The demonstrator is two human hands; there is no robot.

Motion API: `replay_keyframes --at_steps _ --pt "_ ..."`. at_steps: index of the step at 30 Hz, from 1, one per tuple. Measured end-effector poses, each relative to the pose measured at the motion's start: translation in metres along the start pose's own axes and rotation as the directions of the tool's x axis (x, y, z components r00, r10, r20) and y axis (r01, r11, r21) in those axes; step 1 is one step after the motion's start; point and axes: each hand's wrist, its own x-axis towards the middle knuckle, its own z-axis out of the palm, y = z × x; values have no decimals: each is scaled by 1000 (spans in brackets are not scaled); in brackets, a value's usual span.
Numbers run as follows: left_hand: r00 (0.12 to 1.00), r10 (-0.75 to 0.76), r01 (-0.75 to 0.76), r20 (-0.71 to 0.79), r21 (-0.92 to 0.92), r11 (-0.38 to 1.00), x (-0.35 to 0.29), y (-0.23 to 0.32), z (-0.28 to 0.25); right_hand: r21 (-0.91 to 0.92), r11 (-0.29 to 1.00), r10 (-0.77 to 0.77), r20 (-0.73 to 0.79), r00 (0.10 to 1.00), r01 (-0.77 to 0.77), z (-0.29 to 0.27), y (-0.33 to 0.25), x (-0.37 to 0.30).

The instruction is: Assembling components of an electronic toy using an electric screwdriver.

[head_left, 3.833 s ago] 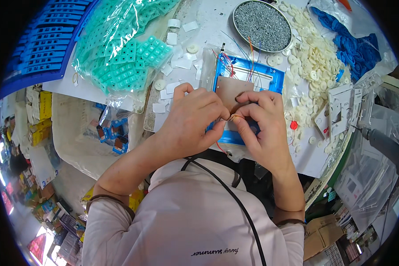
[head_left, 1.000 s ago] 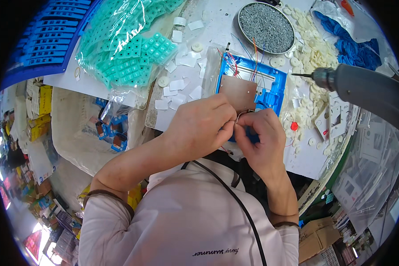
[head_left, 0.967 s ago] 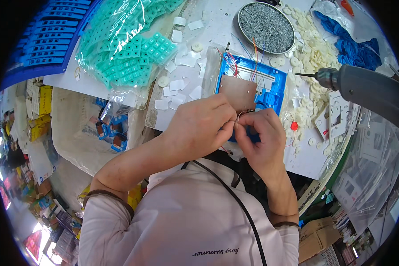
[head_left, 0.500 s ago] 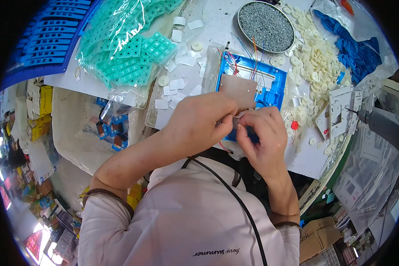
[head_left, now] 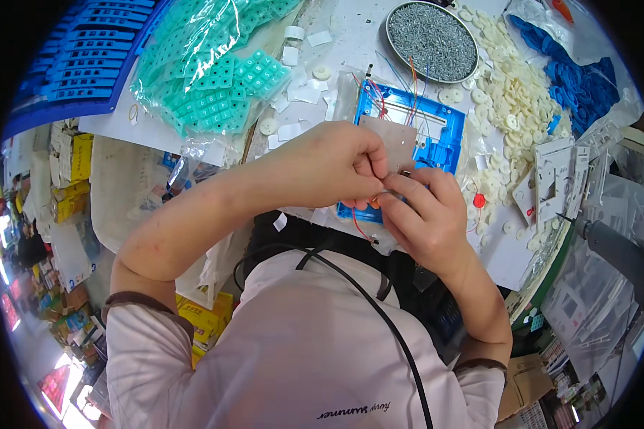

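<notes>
Forearm (head_left: 193, 204) has swung outward: your left hand (head_left: 343, 161) now sits higher, overlapping the brown board (head_left: 399, 141). It and your right hand (head_left: 434, 218) pinch fingertips together, apparently on thin wire (head_left: 386, 191), over the blue housing (head_left: 451, 143), keeping two-handed control.

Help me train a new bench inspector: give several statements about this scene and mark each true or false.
1. The left hand and right hand are close together at the blue casing. True.
2. The right hand wears a glove. False: both hands are bare.
3. The green keypads lie to the casing's left. True.
4. Small silvery metal pieces fill a round dish. True.
5. The dish is nearer the person than the casing. False: it is farther away.
</notes>
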Motion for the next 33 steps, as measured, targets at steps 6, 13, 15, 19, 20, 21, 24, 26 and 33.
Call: replay_keyframes --at_steps 6,13,15,19,20,21,24,26,33 --pt "891 421 -312 -169 444 840 -10 -14 22 -50 998 26 30 999 -25 -2 0 -2" --pt "734 569 -267 -371 613 744 -15 -27 56 -102 986 140 93 986 -130 -10 -7 -5" --pt "707 572 -240 -416 620 747 -15 -30 63 -72 983 171 78 982 -166 -12 -15 -10" --pt "695 565 -220 -444 617 755 -16 -29 66 -14 979 206 59 977 -205 -6 -25 -16" --pt "696 562 -216 -446 616 757 -17 -29 65 -13 979 205 60 977 -204 -6 -25 -16" --pt "697 559 -213 -449 615 759 -17 -28 65 -8 977 211 66 975 -211 -6 -25 -16" --pt "710 544 -215 -447 598 772 -17 -26 62 -4 973 231 89 969 -231 -5 -26 -14" --pt "708 542 -205 -452 603 771 -18 -26 62 -12 970 242 112 964 -242 -5 -27 -13" --pt "711 533 -202 -458 594 779 -19 -27 60 -42 968 250 182 951 -247 -5 -27 -12"
